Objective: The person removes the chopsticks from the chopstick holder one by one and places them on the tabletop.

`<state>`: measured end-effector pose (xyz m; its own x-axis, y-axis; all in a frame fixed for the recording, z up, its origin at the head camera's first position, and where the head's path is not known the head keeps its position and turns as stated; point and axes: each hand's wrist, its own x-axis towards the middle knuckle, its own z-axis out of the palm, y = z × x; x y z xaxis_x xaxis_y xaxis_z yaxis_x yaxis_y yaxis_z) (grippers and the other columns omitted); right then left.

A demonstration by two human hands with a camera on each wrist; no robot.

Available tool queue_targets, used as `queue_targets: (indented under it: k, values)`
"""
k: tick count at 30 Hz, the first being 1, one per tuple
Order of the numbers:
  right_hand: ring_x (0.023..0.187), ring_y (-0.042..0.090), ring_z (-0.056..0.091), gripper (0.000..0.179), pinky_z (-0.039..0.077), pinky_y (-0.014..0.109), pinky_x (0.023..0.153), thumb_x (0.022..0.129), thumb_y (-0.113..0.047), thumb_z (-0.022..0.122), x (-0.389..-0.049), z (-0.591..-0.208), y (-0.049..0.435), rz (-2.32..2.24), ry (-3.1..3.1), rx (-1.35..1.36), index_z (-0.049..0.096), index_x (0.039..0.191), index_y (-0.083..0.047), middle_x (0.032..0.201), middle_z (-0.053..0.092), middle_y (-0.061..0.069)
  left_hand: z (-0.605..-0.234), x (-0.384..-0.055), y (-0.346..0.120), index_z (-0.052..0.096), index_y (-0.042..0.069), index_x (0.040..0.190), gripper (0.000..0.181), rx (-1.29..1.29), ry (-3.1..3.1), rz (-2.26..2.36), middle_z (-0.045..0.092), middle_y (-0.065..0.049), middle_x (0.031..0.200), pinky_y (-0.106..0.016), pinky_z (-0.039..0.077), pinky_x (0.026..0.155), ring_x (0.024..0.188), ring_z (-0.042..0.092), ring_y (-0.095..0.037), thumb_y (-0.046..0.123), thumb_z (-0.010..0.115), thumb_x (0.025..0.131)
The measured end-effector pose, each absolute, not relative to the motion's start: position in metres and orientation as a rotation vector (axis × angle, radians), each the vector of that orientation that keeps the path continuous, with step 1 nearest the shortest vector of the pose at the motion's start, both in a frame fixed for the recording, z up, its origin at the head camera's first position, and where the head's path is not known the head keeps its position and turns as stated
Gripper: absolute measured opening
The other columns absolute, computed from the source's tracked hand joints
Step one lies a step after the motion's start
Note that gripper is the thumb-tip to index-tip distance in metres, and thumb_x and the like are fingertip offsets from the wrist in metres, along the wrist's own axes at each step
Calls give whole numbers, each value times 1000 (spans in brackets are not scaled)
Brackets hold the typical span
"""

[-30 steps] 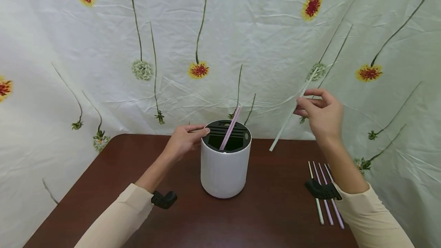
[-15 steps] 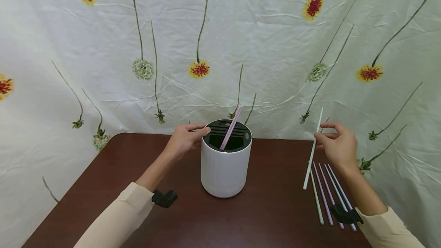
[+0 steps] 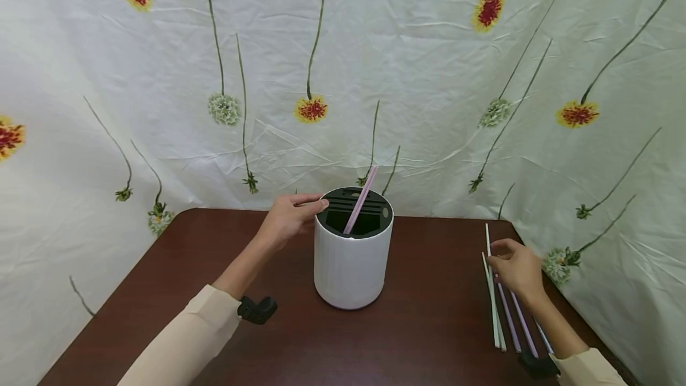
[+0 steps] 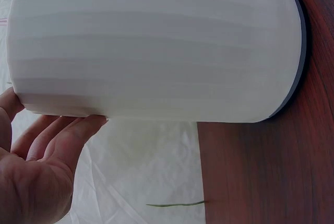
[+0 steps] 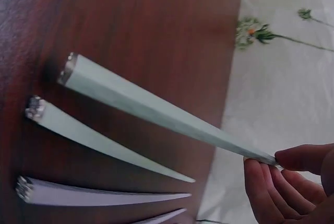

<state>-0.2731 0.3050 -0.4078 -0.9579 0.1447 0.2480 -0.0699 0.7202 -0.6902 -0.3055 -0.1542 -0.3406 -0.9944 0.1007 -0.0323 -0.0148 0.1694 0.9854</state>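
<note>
A white cylindrical holder with a black slotted top stands upright on the table. My left hand steadies its left side, thumb at the rim and fingers against the wall. Pink chopsticks lean out of the opening. Over at the right, my right hand pinches a pale green chopstick near one end, low over the table. Beside it lie another pale green chopstick and purple chopsticks. A bluish one is partly hidden by the right arm.
The dark wooden table has its right edge close to the right hand. Behind it hangs a white flower-patterned cloth. Black wrist cameras sit at both cuffs.
My right hand has come down and to the right, carrying the pale green chopstick from the air beside the holder to the row of chopsticks. The left hand stays on the holder.
</note>
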Motion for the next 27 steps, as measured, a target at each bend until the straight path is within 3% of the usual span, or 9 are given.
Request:
queue_targets:
  k: [10,16,19,21,23,27]
  values:
    - [47,15,66,31,54,28,49,90,-7,67,-290,-434,310,1020,-2702,-159,68,116,9,63,71,10,-341,-304,-154,67,14,135,49,77,2324,1994,65,-13,136,-45,58,96,111,71,-28,37,76,93]
    - [48,12,64,34,54,46,75,88,-12,65,-298,-444,313,876,-2787,-146,69,115,9,60,70,7,-340,-304,-154,68,15,135,50,65,2326,1988,65,-12,136,-42,58,94,112,71,-29,38,77,92]
    - [52,14,64,33,50,54,83,86,-12,66,-300,-448,313,821,-2810,-140,71,112,8,79,76,17,-339,-304,-153,68,15,134,50,66,2337,1978,65,-12,135,-42,59,94,112,71,-28,39,77,92]
    - [54,17,64,30,52,54,80,85,-12,67,-301,-450,313,794,-2809,-124,72,108,7,95,75,24,-339,-304,-153,68,15,134,50,67,2346,1973,66,-12,135,-42,59,94,112,71,-28,39,77,92]
    - [53,18,65,28,54,52,75,84,-11,68,-301,-452,313,783,-2811,-112,73,106,7,95,74,26,-339,-304,-153,68,15,134,50,68,2346,1974,66,-12,134,-42,59,93,111,71,-28,39,76,92]
    - [47,16,64,29,54,41,62,86,-10,68,-301,-455,314,805,-2835,-95,70,107,10,64,71,14,-339,-304,-153,68,14,134,49,65,2331,1993,68,-13,132,-45,58,95,109,72,-28,37,76,92]
